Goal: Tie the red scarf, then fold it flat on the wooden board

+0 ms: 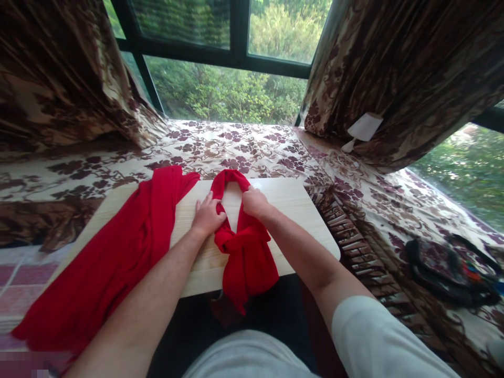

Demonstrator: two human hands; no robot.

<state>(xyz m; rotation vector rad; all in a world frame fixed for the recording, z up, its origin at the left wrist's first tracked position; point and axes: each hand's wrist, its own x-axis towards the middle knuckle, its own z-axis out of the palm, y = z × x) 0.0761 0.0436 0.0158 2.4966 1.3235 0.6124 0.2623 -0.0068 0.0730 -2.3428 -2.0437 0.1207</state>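
Observation:
A red scarf [246, 257] lies knotted on a small light wooden table [293, 202], with a loop at the far end and the tail hanging over the near edge. My left hand [208, 215] rests on the left side of the loop, fingers curled around the fabric. On the loop's right side my right hand [255, 202] is closed on the fabric. A second red cloth [118, 257] is spread flat over the table's left part and trails off toward the near left.
The table stands on a bay-window seat covered in maroon floral fabric [220, 144]. Matching curtains [397, 68] hang left and right of the window. A white tag [364, 127] hangs on the right curtain. A dark bag [449, 270] lies at the right.

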